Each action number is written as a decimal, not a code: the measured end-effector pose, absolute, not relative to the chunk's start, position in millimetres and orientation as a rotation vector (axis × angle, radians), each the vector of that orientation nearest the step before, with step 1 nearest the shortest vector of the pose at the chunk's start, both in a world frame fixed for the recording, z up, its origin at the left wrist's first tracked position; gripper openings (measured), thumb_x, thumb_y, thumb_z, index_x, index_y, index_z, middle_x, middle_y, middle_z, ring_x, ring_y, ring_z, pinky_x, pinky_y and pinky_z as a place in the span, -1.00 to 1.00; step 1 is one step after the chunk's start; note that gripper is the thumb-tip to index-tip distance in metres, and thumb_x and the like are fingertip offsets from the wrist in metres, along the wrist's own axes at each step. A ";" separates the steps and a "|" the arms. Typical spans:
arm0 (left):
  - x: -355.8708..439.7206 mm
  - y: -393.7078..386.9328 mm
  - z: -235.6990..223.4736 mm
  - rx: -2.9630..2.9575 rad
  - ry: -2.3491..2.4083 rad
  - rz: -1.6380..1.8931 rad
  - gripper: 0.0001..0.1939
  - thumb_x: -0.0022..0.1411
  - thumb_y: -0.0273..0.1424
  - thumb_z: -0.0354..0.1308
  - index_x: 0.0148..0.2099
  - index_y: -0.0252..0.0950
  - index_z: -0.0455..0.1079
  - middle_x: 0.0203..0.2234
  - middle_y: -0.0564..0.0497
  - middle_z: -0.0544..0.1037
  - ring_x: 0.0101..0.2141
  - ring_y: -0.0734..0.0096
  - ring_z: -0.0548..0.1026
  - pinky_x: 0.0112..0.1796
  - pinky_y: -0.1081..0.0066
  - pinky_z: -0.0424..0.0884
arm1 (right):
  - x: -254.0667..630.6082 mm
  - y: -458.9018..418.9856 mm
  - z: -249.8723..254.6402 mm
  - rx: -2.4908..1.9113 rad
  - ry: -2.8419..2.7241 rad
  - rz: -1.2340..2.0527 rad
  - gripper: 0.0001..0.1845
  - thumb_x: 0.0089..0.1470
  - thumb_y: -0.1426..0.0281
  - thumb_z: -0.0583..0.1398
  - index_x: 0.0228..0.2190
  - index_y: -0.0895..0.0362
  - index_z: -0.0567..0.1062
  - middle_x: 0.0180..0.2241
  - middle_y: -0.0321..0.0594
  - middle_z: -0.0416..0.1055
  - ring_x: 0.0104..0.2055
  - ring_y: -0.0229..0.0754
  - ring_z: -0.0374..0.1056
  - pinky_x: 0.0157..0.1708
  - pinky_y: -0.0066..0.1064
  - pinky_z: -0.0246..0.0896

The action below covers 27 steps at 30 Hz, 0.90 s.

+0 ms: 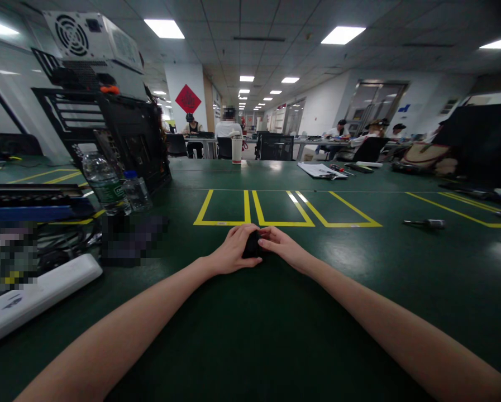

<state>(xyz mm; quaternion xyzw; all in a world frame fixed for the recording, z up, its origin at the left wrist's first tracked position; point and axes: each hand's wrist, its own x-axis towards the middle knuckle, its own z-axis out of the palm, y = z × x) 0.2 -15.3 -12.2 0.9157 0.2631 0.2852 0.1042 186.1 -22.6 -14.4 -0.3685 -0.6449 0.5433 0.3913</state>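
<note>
A small black object sits at the middle of the green table, just on my side of the yellow tape outlines. My left hand is wrapped round it, thumb at the near side and fingers over the top. From the other side, the fingertips of my right hand press on it, with thumb and index finger close together. Most of the object is hidden by my fingers, so its kind cannot be made out. Yellow tape marks several open-sided boxes just beyond my hands.
A computer case bearing a power supply stands at left, with water bottles beside it. Nearer lies a white power strip. A screwdriver lies at right; a clipboard and white cup are farther back.
</note>
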 end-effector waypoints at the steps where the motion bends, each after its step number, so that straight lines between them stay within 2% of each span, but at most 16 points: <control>1: 0.1 -15.3 -12.2 2.700 0.778 0.837 -0.35 0.02 -0.29 0.13 0.10 -0.21 -0.11 -0.03 -0.08 0.19 0.02 0.22 0.15 0.06 0.18 -0.04 | 186.6 -22.9 -13.7 -0.927 -1.646 1.380 -0.72 -0.09 0.32 0.18 -0.28 0.10 0.30 -0.21 -0.22 0.27 -0.11 -0.16 0.21 -0.07 -0.18 0.09; 7: 0.6 -15.8 -11.5 2.694 0.790 0.829 -0.35 0.01 -0.30 0.13 0.09 -0.20 -0.11 -0.03 -0.07 0.20 0.02 0.21 0.16 0.05 0.16 -0.03 | 187.1 -26.8 -10.3 -0.800 -1.687 1.424 -0.63 -0.20 0.44 0.26 -0.31 0.07 0.25 -0.25 -0.29 0.29 -0.12 -0.19 0.22 -0.08 -0.21 0.10; 13: 0.8 -15.8 -11.4 2.693 0.785 0.839 -0.34 0.01 -0.29 0.13 0.09 -0.22 -0.11 -0.02 -0.09 0.19 0.02 0.20 0.15 0.05 0.16 -0.02 | 183.7 -24.8 -14.4 -0.833 -1.636 1.360 -0.80 -0.07 0.34 0.18 -0.35 0.07 0.27 -0.33 -0.31 0.30 -0.22 -0.25 0.25 -0.16 -0.29 0.11; 21: 0.8 -15.4 -11.2 2.697 0.789 0.825 -0.35 0.02 -0.29 0.12 0.10 -0.22 -0.11 -0.03 -0.08 0.20 0.01 0.22 0.16 0.05 0.18 -0.02 | 184.1 -22.7 -15.8 -0.910 -1.621 1.351 -0.72 -0.11 0.34 0.20 -0.30 0.11 0.30 -0.23 -0.23 0.29 -0.12 -0.19 0.22 -0.08 -0.23 0.08; 27: 1.2 -15.2 -11.4 2.698 0.794 0.838 -0.36 0.01 -0.31 0.14 0.08 -0.21 -0.11 -0.05 -0.08 0.21 0.00 0.22 0.17 0.04 0.18 -0.02 | 186.4 -25.2 -12.7 -0.786 -1.676 1.407 -0.60 -0.24 0.45 0.28 -0.32 0.06 0.24 -0.26 -0.30 0.30 -0.14 -0.21 0.24 -0.09 -0.23 0.11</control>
